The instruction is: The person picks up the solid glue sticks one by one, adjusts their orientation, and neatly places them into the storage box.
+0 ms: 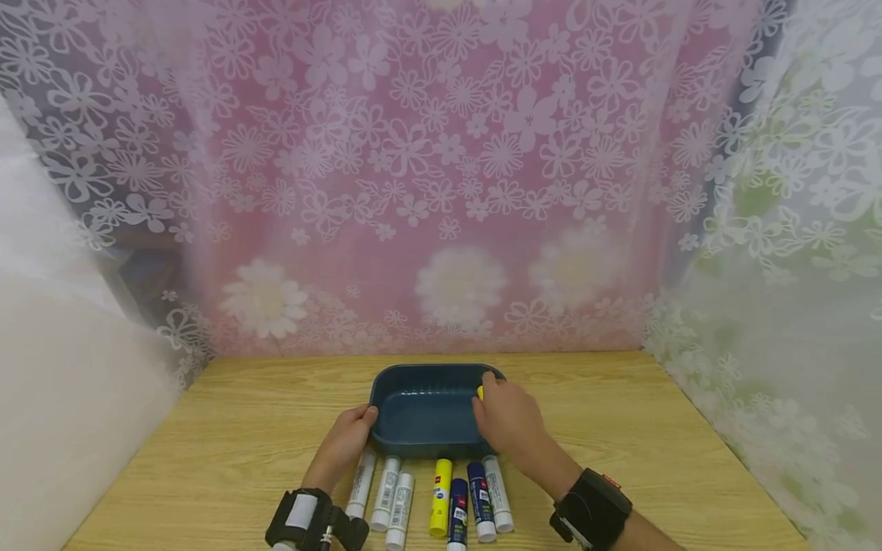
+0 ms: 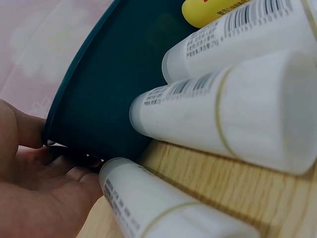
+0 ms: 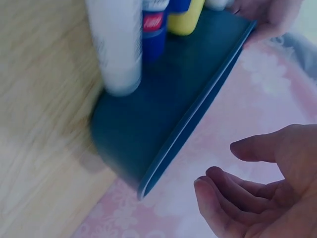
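Observation:
A dark teal basin (image 1: 434, 448) stands on the table. My left hand (image 1: 342, 444) grips its left end, thumb at the rim and fingers underneath in the left wrist view. Over the basin's right end is my right hand (image 1: 510, 417); the right wrist view shows its thumb and fingers apart, nothing between them. A small yellow piece (image 1: 480, 392) shows beside that hand, mostly hidden by it. In front of the basin lie glue sticks: white ones (image 1: 400, 511) at left, a yellow one (image 1: 440, 497), two dark blue ones (image 1: 481, 501), and another white one (image 1: 498, 493) at right.
The wooden table (image 1: 276, 428) extends to both sides of the basin. A pink flowered curtain (image 1: 448, 191) hangs behind it, with pale flowered sheeting (image 1: 792, 306) along the right and white sheeting (image 1: 62, 344) along the left.

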Available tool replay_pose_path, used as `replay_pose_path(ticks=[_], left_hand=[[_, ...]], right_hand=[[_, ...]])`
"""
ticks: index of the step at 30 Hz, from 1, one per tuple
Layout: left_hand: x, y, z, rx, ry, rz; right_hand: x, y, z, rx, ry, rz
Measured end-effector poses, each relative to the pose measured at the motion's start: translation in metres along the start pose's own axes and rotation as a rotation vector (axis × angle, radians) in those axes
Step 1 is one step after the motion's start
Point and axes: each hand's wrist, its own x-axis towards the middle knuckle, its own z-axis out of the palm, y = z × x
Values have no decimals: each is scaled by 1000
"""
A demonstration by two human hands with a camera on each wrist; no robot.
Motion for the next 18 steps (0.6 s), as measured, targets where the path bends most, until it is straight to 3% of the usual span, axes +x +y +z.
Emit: replay_pose_path(ticks=[6,14,18], left_hand=[[1,-1,-1,9,1,-6],[0,0,-1,29,19,7],[0,1,0,29,20,5]], right_hand=[[-19,-9,-2,12,-18,-31],[-32,-4,8,44,-140,41],[-38,-1,11,43,-152,61]])
